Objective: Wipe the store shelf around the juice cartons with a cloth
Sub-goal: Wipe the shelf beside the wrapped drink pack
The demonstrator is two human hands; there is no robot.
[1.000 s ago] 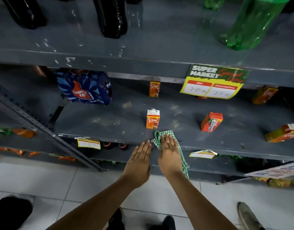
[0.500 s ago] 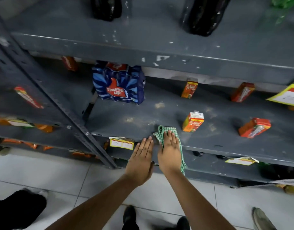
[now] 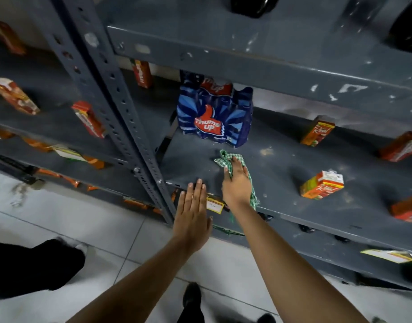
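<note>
Right hand (image 3: 237, 185), fingers straight, presses cloth (image 3: 224, 159) onto shelf (image 3: 281, 164) near pack (image 3: 214, 117); nearest carton (image 3: 321, 188) well to its right; left hand (image 3: 192, 212) flat, empty, at the edge.

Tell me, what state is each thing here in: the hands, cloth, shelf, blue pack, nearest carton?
left hand, flat, fingertips at the shelf's front edge
right hand, pressing the cloth, fingers straight
cloth, crumpled under the right hand
shelf, dusty and speckled
Thums Up pack, upright, wrapped, behind the cloth
nearest juice carton, upright, apart from the cloth
</note>
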